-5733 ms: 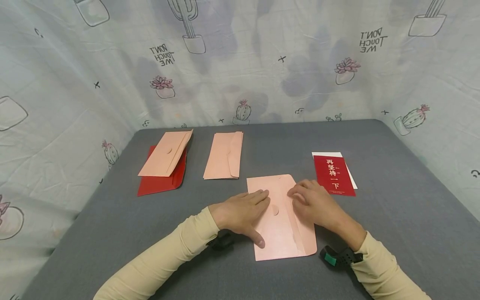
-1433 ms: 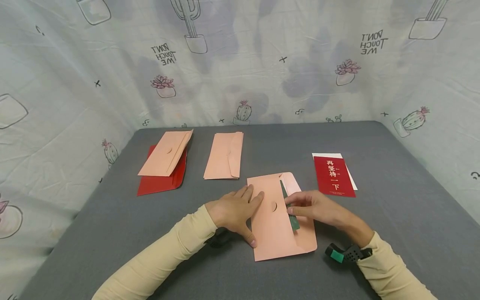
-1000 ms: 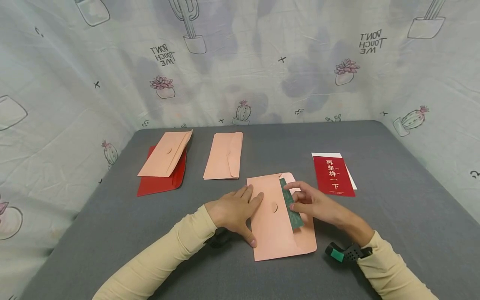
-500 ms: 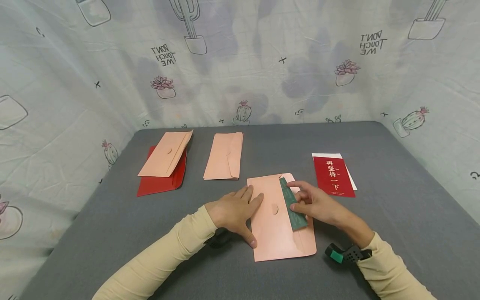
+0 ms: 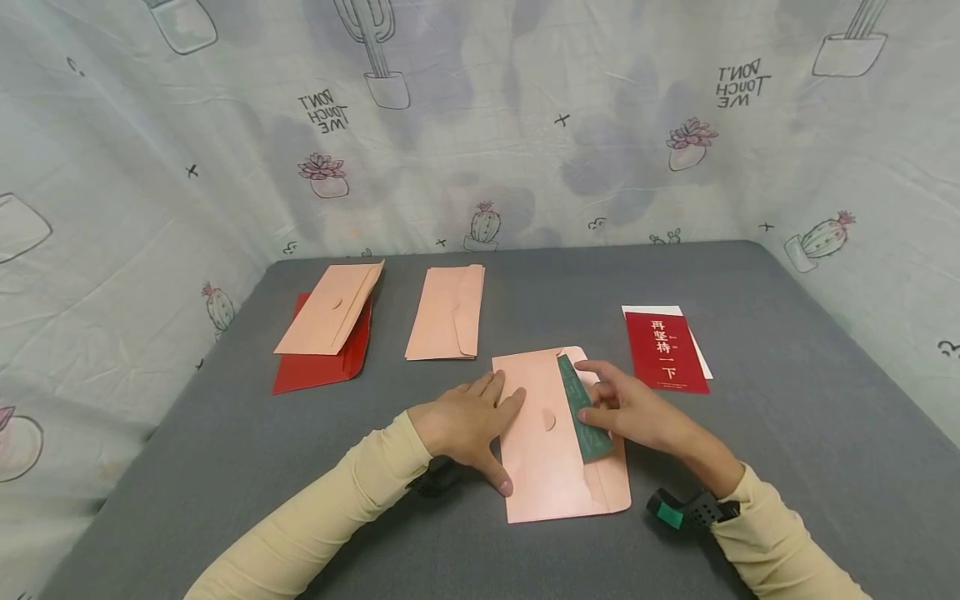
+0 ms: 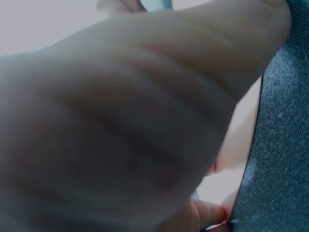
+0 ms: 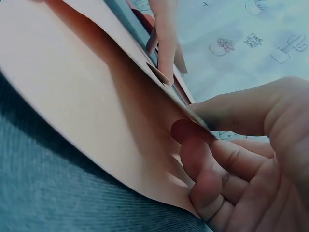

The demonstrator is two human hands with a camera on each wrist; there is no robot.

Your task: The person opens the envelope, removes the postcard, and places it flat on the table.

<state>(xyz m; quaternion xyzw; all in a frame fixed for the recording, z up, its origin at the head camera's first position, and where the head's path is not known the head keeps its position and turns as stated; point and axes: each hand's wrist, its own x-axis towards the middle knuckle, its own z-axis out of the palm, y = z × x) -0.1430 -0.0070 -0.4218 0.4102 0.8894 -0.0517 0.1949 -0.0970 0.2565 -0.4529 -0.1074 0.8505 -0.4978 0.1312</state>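
Note:
A pink envelope [image 5: 543,475] lies at the front middle with its flap unfolded to the right. Out of its open right side sticks a green card [image 5: 589,437]; the card's left part is hidden inside. My left hand [image 5: 468,423] rests on the envelope's left edge, palm down, fingers spread and thumb toward me. From the right, my right hand [image 5: 637,408] pinches the green card's edge between thumb and fingers, over the flap. The right wrist view shows the thumb [image 7: 236,115] above the pinched edge and the fingers curled below it, beside the envelope's inner face [image 7: 72,72].
At the back left a pink envelope [image 5: 330,308] lies on a red envelope [image 5: 315,373]. Slim pink envelopes [image 5: 444,312] lie to their right. A red card with Chinese characters [image 5: 652,350] overlaps a white card [image 5: 697,346] at the right. A patterned curtain [image 5: 480,125] surrounds the table.
The envelope's flap, closed at first, has been opened to the right. The right hand has drawn the green card partway out; it has barely moved in the last half second. The left hand has stayed.

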